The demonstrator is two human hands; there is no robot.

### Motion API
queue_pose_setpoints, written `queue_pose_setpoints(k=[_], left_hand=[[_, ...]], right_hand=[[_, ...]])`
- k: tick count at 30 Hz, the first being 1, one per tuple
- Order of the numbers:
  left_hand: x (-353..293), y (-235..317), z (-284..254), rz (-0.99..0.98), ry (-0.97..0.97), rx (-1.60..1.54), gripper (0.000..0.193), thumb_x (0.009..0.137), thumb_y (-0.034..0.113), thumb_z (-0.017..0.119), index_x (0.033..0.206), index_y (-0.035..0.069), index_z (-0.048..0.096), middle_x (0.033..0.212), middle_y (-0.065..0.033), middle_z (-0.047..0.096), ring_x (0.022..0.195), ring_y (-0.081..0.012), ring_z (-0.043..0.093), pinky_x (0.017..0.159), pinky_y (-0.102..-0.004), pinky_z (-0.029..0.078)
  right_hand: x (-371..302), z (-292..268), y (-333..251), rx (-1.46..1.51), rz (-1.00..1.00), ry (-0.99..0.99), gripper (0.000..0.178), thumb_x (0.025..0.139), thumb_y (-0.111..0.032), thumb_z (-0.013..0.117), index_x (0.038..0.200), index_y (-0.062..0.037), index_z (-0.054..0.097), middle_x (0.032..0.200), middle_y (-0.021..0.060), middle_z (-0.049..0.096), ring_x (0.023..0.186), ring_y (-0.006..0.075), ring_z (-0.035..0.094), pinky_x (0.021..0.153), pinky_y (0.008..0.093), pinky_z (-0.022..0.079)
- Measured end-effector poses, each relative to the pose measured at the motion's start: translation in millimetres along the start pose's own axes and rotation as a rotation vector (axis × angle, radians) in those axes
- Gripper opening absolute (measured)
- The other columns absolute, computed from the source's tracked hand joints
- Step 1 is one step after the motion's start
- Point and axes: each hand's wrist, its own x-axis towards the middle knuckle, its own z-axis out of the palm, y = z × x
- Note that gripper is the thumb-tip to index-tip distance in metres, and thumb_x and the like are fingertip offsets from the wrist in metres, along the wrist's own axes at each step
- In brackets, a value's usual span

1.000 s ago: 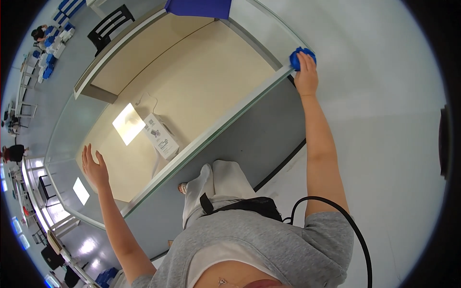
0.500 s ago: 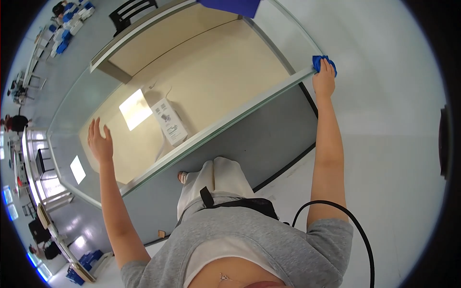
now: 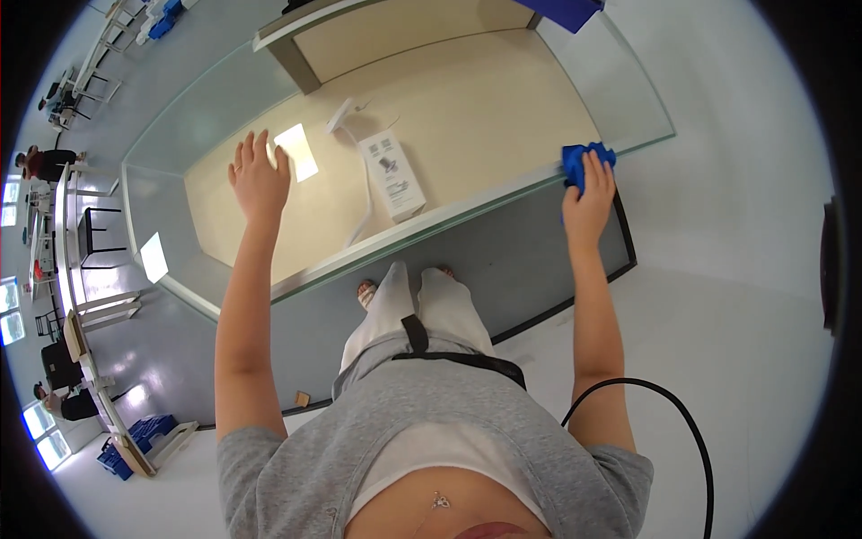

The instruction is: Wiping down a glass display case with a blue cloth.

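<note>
My right hand [image 3: 590, 202] presses a crumpled blue cloth [image 3: 579, 160] on the near top edge of a glass panel [image 3: 485, 208], close to its right corner. Its fingers lie over the cloth, part of which bunches out beyond the fingertips. My left hand [image 3: 260, 180] is raised with fingers apart and nothing in it, over the left part of a beige desktop [image 3: 476, 99] that the glass panels surround. Between the hands, a white printed box [image 3: 392, 175] rests on the desktop, beside a white lamp-like device [image 3: 339, 117] with a slim arm.
A purple-blue panel or bin [image 3: 566, 13] shows at the far edge. A black cable [image 3: 687, 413] loops by my right arm. At the left are more tables, a black-framed stool [image 3: 88, 235], blue crates [image 3: 148, 431] and people [image 3: 54, 162] farther off. A small brown piece [image 3: 303, 398] lies on the floor.
The view has swung. My right hand and the blue cloth have slid left along the glass edge, away from the corner. My left hand has moved right and farther forward, still empty.
</note>
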Motion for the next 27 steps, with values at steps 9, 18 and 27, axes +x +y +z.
queue_pose_setpoints(k=[9,18,27], left_hand=[[-1,4,1,0.031,-0.033,-0.050,0.046,0.094,0.034,0.048,0.133,0.009,0.049,0.142,-0.0154,0.042,0.135,-0.0347,0.035,0.107,-0.0598,0.024],[3,-4,4,0.079,-0.039,-0.105,0.045,0.095,0.034,0.048,0.135,0.012,0.048,0.143,-0.0200,0.038,0.135,-0.0404,0.032,0.105,-0.0645,0.021],[1,-3,4,0.102,-0.062,-0.114,0.044,0.096,0.035,0.047,0.135,0.015,0.049,0.145,-0.0167,0.039,0.136,-0.0384,0.032,0.106,-0.0624,0.021]], right_hand=[[-100,-3,-202,0.274,-0.164,-0.157,0.052,0.069,-0.003,0.055,0.122,-0.0058,0.060,0.130,0.0079,0.056,0.129,0.0341,0.041,0.106,0.0430,0.035],[-174,7,-359,0.339,-0.657,-0.142,0.036,0.081,-0.016,0.056,0.115,-0.0056,0.065,0.126,0.0083,0.059,0.122,0.0227,0.048,0.066,0.0382,0.043],[-163,5,-329,0.411,-0.748,-0.111,0.035,0.080,-0.018,0.059,0.112,-0.0074,0.066,0.119,0.0063,0.062,0.116,0.0183,0.051,0.067,0.0356,0.045]])
